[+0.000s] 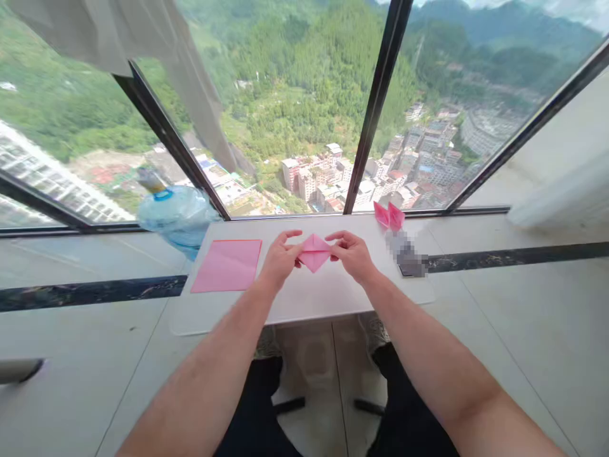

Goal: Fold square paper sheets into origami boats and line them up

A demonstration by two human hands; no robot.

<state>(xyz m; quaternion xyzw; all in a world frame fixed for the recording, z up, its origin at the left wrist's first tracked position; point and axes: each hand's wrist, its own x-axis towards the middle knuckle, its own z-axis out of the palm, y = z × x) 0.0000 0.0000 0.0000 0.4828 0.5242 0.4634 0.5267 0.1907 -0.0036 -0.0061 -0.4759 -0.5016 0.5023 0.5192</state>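
Between my two hands is a folded piece of pink origami paper point(314, 260), diamond-shaped, with a crease running across its middle. My left hand point(284, 255) pinches its left corner between thumb and fingers. At the opposite corner, my right hand point(349, 252) grips it the same way. The paper is held over the middle of a small white table point(304, 303); whether it touches the tabletop I cannot tell. To the left of my left hand lies a stack of flat pink paper sheets point(227, 266).
Folded pink paper pieces point(389, 217) stand at the table's back right, beside a blurred-out dark object point(410, 255). A large clear water bottle point(178, 216) is behind the table's left corner. Tall windows point(285, 127) rise directly behind the table.
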